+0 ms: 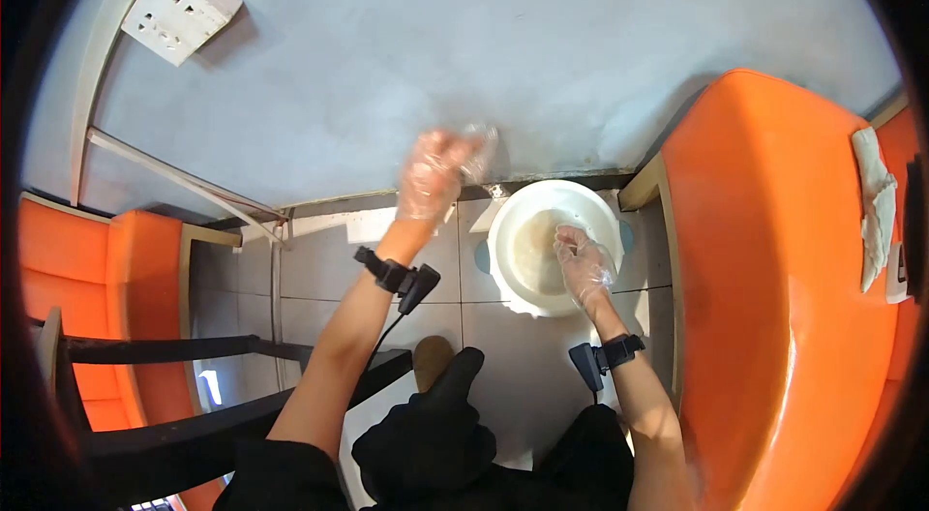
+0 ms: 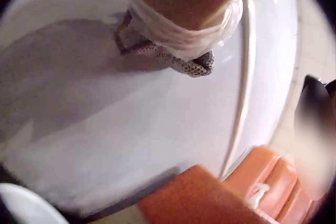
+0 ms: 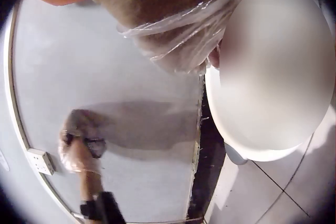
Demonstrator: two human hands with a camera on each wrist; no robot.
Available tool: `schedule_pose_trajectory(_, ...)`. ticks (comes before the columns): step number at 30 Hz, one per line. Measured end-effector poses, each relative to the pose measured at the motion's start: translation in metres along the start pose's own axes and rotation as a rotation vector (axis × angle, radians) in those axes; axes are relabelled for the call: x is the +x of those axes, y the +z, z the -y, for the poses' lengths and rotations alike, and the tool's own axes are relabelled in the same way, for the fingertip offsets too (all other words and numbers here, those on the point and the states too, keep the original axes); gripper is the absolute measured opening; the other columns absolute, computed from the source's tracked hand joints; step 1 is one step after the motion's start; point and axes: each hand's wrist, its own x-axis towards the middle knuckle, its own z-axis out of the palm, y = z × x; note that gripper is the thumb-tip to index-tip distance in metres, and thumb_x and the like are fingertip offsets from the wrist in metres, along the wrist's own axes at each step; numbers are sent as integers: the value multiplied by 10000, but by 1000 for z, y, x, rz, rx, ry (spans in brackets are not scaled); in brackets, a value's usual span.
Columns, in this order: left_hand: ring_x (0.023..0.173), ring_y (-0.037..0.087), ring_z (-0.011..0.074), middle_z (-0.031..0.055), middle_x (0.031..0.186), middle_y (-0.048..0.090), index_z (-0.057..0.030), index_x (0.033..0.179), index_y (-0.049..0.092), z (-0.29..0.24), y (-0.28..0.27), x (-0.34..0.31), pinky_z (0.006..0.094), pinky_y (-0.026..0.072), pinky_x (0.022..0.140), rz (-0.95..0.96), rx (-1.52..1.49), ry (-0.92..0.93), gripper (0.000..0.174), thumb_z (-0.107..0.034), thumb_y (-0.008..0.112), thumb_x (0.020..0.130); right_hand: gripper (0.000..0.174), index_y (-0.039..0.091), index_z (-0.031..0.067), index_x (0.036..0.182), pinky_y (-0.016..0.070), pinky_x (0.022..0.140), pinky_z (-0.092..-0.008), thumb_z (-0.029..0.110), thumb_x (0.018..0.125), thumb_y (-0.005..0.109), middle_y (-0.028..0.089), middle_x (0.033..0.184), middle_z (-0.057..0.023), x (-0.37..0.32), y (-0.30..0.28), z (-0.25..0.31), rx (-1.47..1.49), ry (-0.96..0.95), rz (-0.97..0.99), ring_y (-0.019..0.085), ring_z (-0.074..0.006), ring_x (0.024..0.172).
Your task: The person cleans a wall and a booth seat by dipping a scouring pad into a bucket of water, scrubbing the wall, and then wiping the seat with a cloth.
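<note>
My left hand, in a clear plastic glove, is raised to the pale wall. Its fingers grip a grey mesh scouring pad close against the wall surface; in the head view the hand hides the pad. The pad also shows dark beside that hand in the right wrist view. My right hand, gloved the same way, hangs over a white basin with loosely bent fingers and nothing visible in them. Cloudy, pale water appears inside the basin.
An orange padded bench stands right of the basin, with a folded white cloth on it. Another orange seat is at left, near a black rail and thin metal frame. A white socket box juts from the wall.
</note>
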Motion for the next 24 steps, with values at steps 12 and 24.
schedule_pose_trajectory(12,968,584,253,50,1023,645,-137,1030,678,2,-56,95,394,488,791,-566,209,365,340,-1,639,721,261,581,26,1187,487,856,-263,142,955,547,658,1081,-71,10,6,17,198,-110,7,616,-145,956)
schedule_pose_trajectory(24,1002,536,274,88,1038,626,-62,1059,629,-6,-124,85,405,427,928,-560,246,124,360,-11,602,703,234,598,17,1156,487,845,-258,98,942,547,666,1038,-65,6,-11,6,148,-108,1,621,-137,907)
